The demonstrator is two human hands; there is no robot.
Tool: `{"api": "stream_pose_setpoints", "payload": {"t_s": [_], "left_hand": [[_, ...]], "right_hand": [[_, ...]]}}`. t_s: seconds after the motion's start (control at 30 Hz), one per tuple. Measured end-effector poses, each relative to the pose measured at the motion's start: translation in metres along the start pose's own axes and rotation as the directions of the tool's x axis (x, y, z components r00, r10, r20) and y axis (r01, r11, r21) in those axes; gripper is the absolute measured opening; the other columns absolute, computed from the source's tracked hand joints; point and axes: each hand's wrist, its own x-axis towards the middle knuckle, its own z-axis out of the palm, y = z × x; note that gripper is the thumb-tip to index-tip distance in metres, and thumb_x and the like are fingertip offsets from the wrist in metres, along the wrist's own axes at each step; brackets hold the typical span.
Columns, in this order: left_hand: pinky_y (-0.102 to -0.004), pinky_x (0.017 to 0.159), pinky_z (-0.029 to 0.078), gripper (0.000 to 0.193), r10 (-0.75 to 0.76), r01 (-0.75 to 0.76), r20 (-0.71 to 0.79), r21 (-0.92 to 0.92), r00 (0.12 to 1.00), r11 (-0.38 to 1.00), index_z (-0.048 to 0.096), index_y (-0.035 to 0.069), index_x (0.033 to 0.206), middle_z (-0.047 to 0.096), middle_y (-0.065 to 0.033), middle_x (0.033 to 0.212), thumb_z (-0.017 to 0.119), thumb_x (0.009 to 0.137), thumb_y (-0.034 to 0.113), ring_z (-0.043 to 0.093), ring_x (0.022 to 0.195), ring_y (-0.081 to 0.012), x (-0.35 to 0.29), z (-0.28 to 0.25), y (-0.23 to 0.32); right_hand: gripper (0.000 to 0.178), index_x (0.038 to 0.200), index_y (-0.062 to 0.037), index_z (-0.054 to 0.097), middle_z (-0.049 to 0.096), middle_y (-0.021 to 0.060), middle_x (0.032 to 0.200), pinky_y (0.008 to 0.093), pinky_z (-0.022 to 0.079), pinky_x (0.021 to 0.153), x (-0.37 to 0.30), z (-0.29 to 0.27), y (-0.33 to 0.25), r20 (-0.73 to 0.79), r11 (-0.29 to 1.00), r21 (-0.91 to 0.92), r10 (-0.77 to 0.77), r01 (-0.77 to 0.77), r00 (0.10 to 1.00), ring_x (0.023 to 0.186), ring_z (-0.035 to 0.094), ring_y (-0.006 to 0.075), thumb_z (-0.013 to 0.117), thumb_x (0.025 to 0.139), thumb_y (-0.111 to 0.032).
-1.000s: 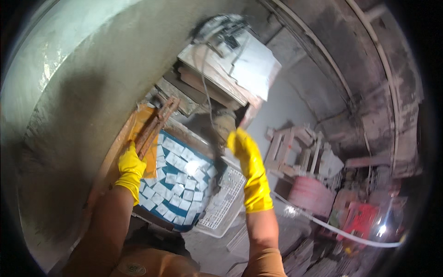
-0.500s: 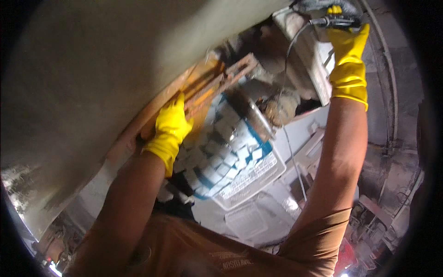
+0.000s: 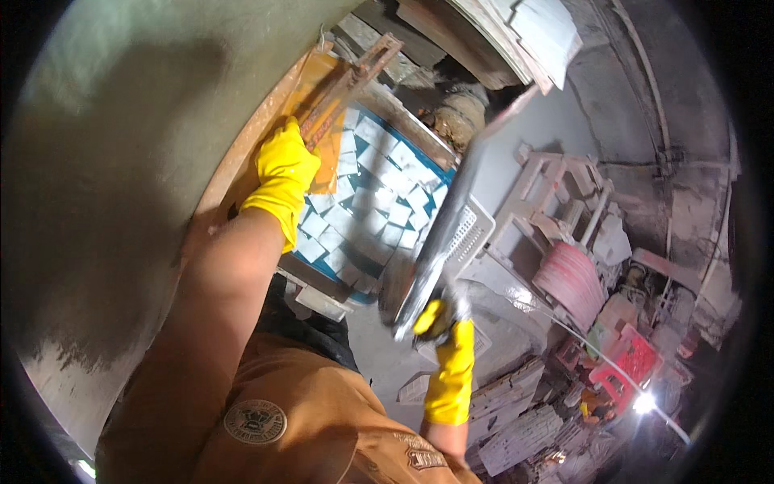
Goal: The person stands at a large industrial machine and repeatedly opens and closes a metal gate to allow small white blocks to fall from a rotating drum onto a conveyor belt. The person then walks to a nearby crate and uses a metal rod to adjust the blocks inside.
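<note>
My left hand (image 3: 286,165), in a yellow rubber glove, is closed around the near end of a rusty slotted bar (image 3: 355,81). Under the bar lies an orange sheet (image 3: 326,165), against a large curved grey-green wall (image 3: 121,161). My right hand (image 3: 447,339), gloved in yellow too, grips a dark hand-held tool (image 3: 434,324) low at centre right; glove and blur partly hide its shape. A long grey streak (image 3: 451,218), smeared by motion, rises from the tool; I cannot tell what it is. Between the hands, white square pieces (image 3: 399,214) lie scattered on a blue surface (image 3: 383,129).
A white perforated basket (image 3: 476,234) is beside the blue surface. To the right stand a pale frame (image 3: 548,181), a pinkish round coil (image 3: 572,278) and a red plastic stool (image 3: 625,367). A thin cable (image 3: 592,347) crosses the lower right, past a bright lamp (image 3: 644,402).
My right hand has swung with the tool from the far upper right down towards my body. My left hand stays on the bar. The view has shifted, showing more of the right side.
</note>
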Motion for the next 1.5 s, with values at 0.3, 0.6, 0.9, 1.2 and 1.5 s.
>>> {"api": "stream_pose_setpoints", "payload": {"t_s": [0.3, 0.6, 0.9, 1.2, 1.5], "left_hand": [[-0.0457, 0.102, 0.044, 0.063, 0.137, -0.113, 0.116, -0.194, 0.984, 0.974, 0.052, 0.011, 0.136, 0.056, -0.0187, 0.135, 0.073, 0.083, 0.038, 0.055, 0.123, -0.0396, 0.009, 0.013, -0.016], [-0.0425, 0.103, 0.044, 0.075, 0.165, -0.088, 0.246, -0.296, 0.955, 0.951, 0.051, 0.005, 0.136, 0.057, -0.0219, 0.134, 0.077, 0.077, 0.044, 0.054, 0.124, -0.0384, -0.036, 0.010, -0.103], [-0.0477, 0.089, 0.052, 0.071, 0.005, -0.006, 0.172, 0.004, 0.985, 1.000, 0.052, 0.010, 0.134, 0.063, -0.0174, 0.124, 0.071, 0.079, 0.050, 0.064, 0.110, -0.0363, -0.058, -0.020, -0.086], [-0.0460, 0.097, 0.048, 0.076, 0.006, -0.003, 0.148, -0.020, 0.989, 1.000, 0.051, 0.007, 0.137, 0.062, -0.0213, 0.126, 0.072, 0.076, 0.049, 0.060, 0.116, -0.0380, -0.055, -0.023, -0.086], [-0.0463, 0.096, 0.049, 0.076, -0.024, 0.032, 0.251, -0.026, 0.968, 0.999, 0.049, 0.008, 0.139, 0.060, -0.0198, 0.129, 0.071, 0.079, 0.049, 0.061, 0.116, -0.0376, -0.052, -0.033, -0.082]], "right_hand": [[0.037, 0.115, 0.0072, 0.061, 0.070, 0.0152, 0.090, 0.0335, 0.056, 0.071, -0.198, 0.018, 0.081, -0.182, 0.850, -0.005, 0.517, -0.527, 0.836, 0.075, 0.068, 0.0233, 0.060, 0.098, -0.026], [0.038, 0.106, 0.0049, 0.063, 0.071, 0.0161, 0.086, 0.0336, 0.054, 0.066, -0.189, 0.054, 0.083, -0.310, 0.798, -0.258, 0.466, -0.545, 0.829, 0.071, 0.068, 0.0240, 0.065, 0.094, -0.031], [0.038, 0.106, 0.0052, 0.065, 0.070, 0.0148, 0.085, 0.0318, 0.055, 0.068, -0.145, 0.088, 0.049, -0.378, 0.706, -0.398, 0.456, -0.586, 0.806, 0.070, 0.067, 0.0222, 0.064, 0.095, -0.032], [0.040, 0.105, 0.0061, 0.064, 0.071, 0.0161, 0.086, 0.0325, 0.055, 0.070, -0.123, 0.094, 0.041, -0.399, 0.665, -0.450, 0.447, -0.596, 0.800, 0.072, 0.068, 0.0239, 0.063, 0.095, -0.032], [0.042, 0.109, 0.0059, 0.064, 0.071, 0.0165, 0.086, 0.0329, 0.055, 0.072, -0.125, 0.099, 0.037, -0.387, 0.672, -0.448, 0.448, -0.589, 0.806, 0.074, 0.068, 0.0238, 0.062, 0.096, -0.034]]}}
